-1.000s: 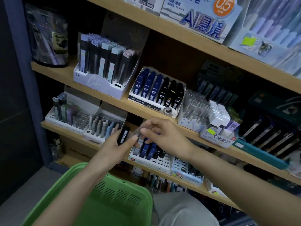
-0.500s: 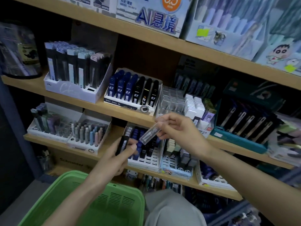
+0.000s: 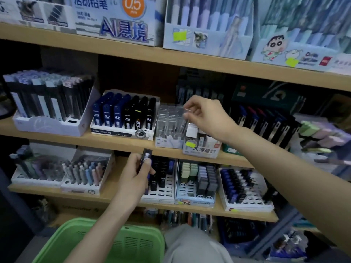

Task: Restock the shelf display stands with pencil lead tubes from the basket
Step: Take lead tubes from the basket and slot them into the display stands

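At 12 o'clock, right hand [image 3: 207,118] pinches clear lead tube [image 3: 185,120] at right edge of clear display stand [image 3: 167,126]. Left hand [image 3: 136,173], at 6 o'clock, grips black lead tube [image 3: 145,158] in open room above green basket [image 3: 106,242].

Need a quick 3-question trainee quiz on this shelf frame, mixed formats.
1. True or false: the left hand holds a black pencil lead tube with a white label.
2. The right hand, pinching a clear lead tube, is over which stand? A) clear plastic display stand B) blue-and-black tube stand C) pastel eraser stand
3. Fill in: the slotted plastic basket at the bottom is ____.
Key: 1 true; 2 A; 3 green.
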`<state>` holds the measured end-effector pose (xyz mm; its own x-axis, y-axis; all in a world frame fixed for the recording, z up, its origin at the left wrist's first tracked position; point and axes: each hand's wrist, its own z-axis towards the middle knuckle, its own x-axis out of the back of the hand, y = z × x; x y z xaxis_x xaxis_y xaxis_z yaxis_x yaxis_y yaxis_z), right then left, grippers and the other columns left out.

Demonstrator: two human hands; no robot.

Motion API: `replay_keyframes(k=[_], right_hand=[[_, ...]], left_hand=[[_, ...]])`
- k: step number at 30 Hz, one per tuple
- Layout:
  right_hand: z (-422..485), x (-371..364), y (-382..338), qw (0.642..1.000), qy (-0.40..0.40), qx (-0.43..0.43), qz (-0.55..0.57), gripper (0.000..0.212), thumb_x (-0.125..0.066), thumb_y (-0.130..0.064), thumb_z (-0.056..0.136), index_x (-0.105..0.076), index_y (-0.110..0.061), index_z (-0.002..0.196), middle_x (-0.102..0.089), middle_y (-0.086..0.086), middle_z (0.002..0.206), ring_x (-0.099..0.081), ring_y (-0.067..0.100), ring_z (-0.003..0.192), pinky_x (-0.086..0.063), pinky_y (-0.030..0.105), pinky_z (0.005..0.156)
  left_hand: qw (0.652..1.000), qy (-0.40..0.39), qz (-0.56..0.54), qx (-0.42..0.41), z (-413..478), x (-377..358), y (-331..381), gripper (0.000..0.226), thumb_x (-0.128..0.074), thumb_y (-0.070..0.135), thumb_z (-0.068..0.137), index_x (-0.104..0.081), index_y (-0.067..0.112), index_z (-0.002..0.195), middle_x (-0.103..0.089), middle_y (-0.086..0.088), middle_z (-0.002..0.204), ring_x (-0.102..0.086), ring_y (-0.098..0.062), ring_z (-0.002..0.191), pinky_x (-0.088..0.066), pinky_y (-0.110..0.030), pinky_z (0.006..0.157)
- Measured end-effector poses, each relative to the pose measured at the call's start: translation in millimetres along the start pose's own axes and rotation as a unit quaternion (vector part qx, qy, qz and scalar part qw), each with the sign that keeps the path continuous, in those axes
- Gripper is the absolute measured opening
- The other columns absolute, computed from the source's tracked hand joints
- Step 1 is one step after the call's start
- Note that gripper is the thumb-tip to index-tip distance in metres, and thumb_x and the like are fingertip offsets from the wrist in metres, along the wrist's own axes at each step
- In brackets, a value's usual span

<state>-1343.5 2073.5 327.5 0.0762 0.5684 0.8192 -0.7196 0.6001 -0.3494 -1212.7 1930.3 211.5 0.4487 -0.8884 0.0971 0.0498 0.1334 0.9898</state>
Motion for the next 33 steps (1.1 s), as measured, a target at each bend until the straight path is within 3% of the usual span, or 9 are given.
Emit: replay_keyframes(k=[4, 9, 13, 17, 20, 22, 24, 27, 33], right_hand=[[3.6, -3.5, 0.9, 0.998, -0.051, 0.034, -0.022, 0.015, -0.066, -0.016, 0.088, -0.069, -0.010, 0.102, -0.056, -0.006, 0.093, -0.055, 0.007, 0.084, -0.049, 0.025, 0.084], [7.5, -4.6, 2.7, 0.997, -0.072, 0.019, -0.015, 0.014, -0.063, -0.015, 0.091, -0.071, -0.011, 0.101, -0.070, 0.001, 0.098, -0.061, 0.006, 0.088, -0.051, 0.028, 0.087], [9.7, -3.0, 0.7, 0.995, -0.064, 0.024, -0.071, 0.007, -0.066, -0.021, 0.088, -0.069, -0.016, 0.093, -0.070, -0.001, 0.088, -0.064, 0.011, 0.086, -0.054, 0.034, 0.080], [1.3, -3.5, -6.5, 0.984, -0.023, 0.069, -0.161, 0.016, -0.053, -0.025, 0.096, -0.066, -0.016, 0.100, -0.063, 0.001, 0.103, -0.054, 0.017, 0.101, -0.043, 0.028, 0.076], [-18.7, -6.6, -20.0, 0.997, -0.037, 0.066, -0.026, 0.028, -0.045, -0.032, 0.099, -0.065, -0.013, 0.096, -0.065, 0.003, 0.088, -0.061, 0.018, 0.079, -0.051, 0.032, 0.070], [-34.0, -12.0, -27.8, 0.990, -0.128, 0.047, 0.025, 0.038, -0.039, -0.038, 0.100, -0.067, -0.013, 0.094, -0.065, 0.007, 0.075, -0.059, 0.015, 0.060, -0.052, 0.027, 0.061], [-45.5, -19.3, -30.1, 0.976, -0.214, 0.031, 0.016, 0.042, -0.040, -0.039, 0.099, -0.068, -0.007, 0.093, -0.057, 0.007, 0.063, -0.047, 0.011, 0.046, -0.042, 0.016, 0.047], [-52.1, -24.6, -29.6, 0.964, -0.260, 0.023, 0.059, 0.028, -0.055, -0.034, 0.094, -0.070, -0.011, 0.093, -0.061, -0.003, 0.068, -0.059, 0.010, 0.057, -0.046, 0.016, 0.059], [-56.7, -40.4, -48.9, 0.947, -0.277, 0.002, 0.161, 0.018, -0.066, -0.027, 0.087, -0.060, -0.011, 0.092, -0.064, -0.007, 0.077, -0.065, 0.005, 0.071, -0.056, 0.028, 0.073]], left_hand=[[0.999, -0.004, 0.046, -0.006, 7.2, -1.8, 3.3, 0.017, -0.046, 0.023, 0.098, -0.048, 0.016, 0.083, -0.056, 0.001, 0.070, -0.041, -0.013, 0.049, -0.033, -0.027, 0.050], [0.999, -0.019, 0.047, 0.007, 9.1, -7.2, 12.7, 0.016, -0.044, 0.016, 0.099, -0.049, 0.012, 0.084, -0.047, 0.002, 0.059, -0.036, -0.014, 0.045, -0.030, -0.026, 0.046], [0.999, -0.029, 0.044, 0.006, 10.0, -8.7, 13.7, 0.016, -0.045, 0.014, 0.098, -0.053, 0.017, 0.084, -0.045, -0.006, 0.058, -0.038, -0.021, 0.053, -0.031, -0.032, 0.052], [0.996, -0.046, 0.071, -0.038, 5.4, -7.0, 16.3, 0.013, -0.051, 0.017, 0.096, -0.060, 0.027, 0.094, -0.056, 0.002, 0.075, -0.051, -0.013, 0.062, -0.041, -0.029, 0.061], [0.987, -0.072, 0.129, -0.069, 4.5, 1.0, 18.2, 0.013, -0.057, 0.021, 0.092, -0.064, 0.032, 0.094, -0.063, 0.015, 0.078, -0.054, -0.005, 0.071, -0.040, -0.027, 0.064], [0.979, -0.085, 0.167, -0.078, 4.2, 6.7, 21.3, 0.008, -0.062, 0.022, 0.088, -0.066, 0.029, 0.089, -0.062, 0.021, 0.069, -0.053, 0.000, 0.067, -0.038, -0.024, 0.063], [0.976, -0.078, 0.189, -0.075, 4.3, 12.5, 24.5, 0.006, -0.069, 0.022, 0.083, -0.064, 0.025, 0.086, -0.064, 0.015, 0.074, -0.057, 0.000, 0.066, -0.044, -0.026, 0.065], [0.976, -0.062, 0.197, -0.065, 3.9, 23.0, 30.4, 0.019, -0.073, 0.023, 0.078, -0.057, 0.019, 0.087, -0.064, 0.009, 0.084, -0.057, -0.001, 0.057, -0.046, -0.022, 0.059], [0.997, -0.025, 0.019, -0.069, 5.9, 36.5, 41.6, 0.019, -0.069, 0.012, 0.077, -0.055, 0.006, 0.088, -0.062, 0.004, 0.061, -0.055, -0.003, 0.052, -0.046, -0.015, 0.052]])
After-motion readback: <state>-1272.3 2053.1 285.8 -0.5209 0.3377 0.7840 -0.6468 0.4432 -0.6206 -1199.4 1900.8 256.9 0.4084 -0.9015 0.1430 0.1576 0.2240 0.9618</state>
